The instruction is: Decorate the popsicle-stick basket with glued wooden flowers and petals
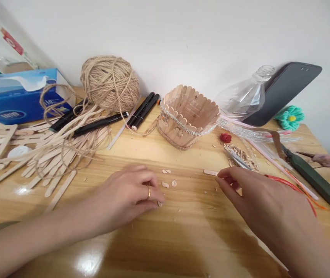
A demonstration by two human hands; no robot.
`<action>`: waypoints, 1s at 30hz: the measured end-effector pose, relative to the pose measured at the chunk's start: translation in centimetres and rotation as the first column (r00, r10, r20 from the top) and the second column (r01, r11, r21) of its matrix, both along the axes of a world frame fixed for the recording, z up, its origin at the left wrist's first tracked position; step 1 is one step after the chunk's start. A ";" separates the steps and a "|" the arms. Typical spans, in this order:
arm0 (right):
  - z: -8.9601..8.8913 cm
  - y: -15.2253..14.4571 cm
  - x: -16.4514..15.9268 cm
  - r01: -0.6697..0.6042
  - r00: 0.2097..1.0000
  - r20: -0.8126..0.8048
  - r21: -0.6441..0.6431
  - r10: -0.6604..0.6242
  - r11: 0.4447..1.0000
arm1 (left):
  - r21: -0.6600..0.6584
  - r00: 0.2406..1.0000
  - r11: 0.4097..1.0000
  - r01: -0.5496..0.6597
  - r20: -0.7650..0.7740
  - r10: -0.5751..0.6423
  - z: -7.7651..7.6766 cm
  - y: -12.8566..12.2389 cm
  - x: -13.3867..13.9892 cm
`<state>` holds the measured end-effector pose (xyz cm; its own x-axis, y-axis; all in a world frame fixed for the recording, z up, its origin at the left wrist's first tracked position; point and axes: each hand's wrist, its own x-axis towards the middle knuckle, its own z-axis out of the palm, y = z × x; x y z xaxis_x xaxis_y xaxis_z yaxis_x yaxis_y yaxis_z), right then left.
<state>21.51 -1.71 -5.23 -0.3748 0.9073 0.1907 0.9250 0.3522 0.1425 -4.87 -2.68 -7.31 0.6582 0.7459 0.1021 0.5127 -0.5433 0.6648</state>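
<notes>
My left hand (137, 189), with a ring on one finger, is closed at the fingertips on a small cut wooden piece (159, 204) just above or on the table. Beside it lie several leaf-shaped wooden pieces (165, 185). My right hand (248, 185) pinches a craft stick (210, 172) whose rounded end points left. Scissors (237, 157) lie just beyond that hand, their handles partly hidden by it. Behind both hands stands a basket of craft sticks (179, 131), trimmed with a beaded strand and twine.
Loose craft sticks (51, 170), black markers (143, 110), a ball of twine (109, 83) and a tissue pack (17, 100) fill the left. At right are a plastic bottle (248, 96), a phone (286, 90), a red rose (225, 138), a green flower (290, 117) and a glue gun (318, 185).
</notes>
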 end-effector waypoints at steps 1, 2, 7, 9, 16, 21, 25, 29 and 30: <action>0.0 -0.1 -0.1 -0.006 1.000 -0.014 -0.003 0.006 1.000 | 0.011 1.000 1.000 0.012 -0.013 -0.011 -0.1 0.0 0.1; 0.0 -0.2 -0.1 -0.012 1.000 -0.029 -0.002 0.012 1.000 | 0.020 1.000 1.000 0.016 -0.025 -0.016 -0.1 0.0 0.2; 0.4 -0.4 -0.4 -0.024 0.997 -0.075 0.015 0.025 1.000 | 0.028 0.998 0.999 -0.045 -0.050 0.047 -0.5 0.2 1.3; 0.5 -0.4 -0.4 -0.035 0.995 -0.091 0.010 0.036 0.999 | 0.048 0.995 0.994 -0.098 -0.027 0.100 -0.5 0.3 1.7; 0.7 -0.3 -0.1 -0.051 0.991 -0.125 0.047 0.056 0.998 | -0.026 0.912 0.912 -0.410 0.004 0.410 0.6 0.9 0.8; 1.6 -0.2 -0.2 -0.057 0.955 -0.283 0.137 0.095 0.989 | 0.164 0.873 0.858 -0.487 0.067 0.483 1.5 1.8 -0.5; 2.4 -0.4 -0.2 0.017 0.918 -0.394 0.171 0.052 0.985 | 0.532 0.940 0.790 -0.304 0.035 0.339 3.1 3.3 0.2; 2.7 -0.5 -0.1 0.071 0.908 -0.419 0.173 0.008 0.982 | 0.613 0.949 0.788 -0.050 -0.218 0.229 4.9 5.9 2.1; 2.7 -0.4 0.0 0.076 0.904 -0.428 0.175 0.007 0.982 | 0.591 0.936 0.807 -0.019 -0.273 0.222 5.1 6.6 2.5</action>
<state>21.49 -2.12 -2.52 -0.1899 0.8519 0.4881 0.9227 0.3248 -0.2079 -2.34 3.90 -2.16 0.6380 0.6915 0.3387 0.7234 -0.6890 0.0440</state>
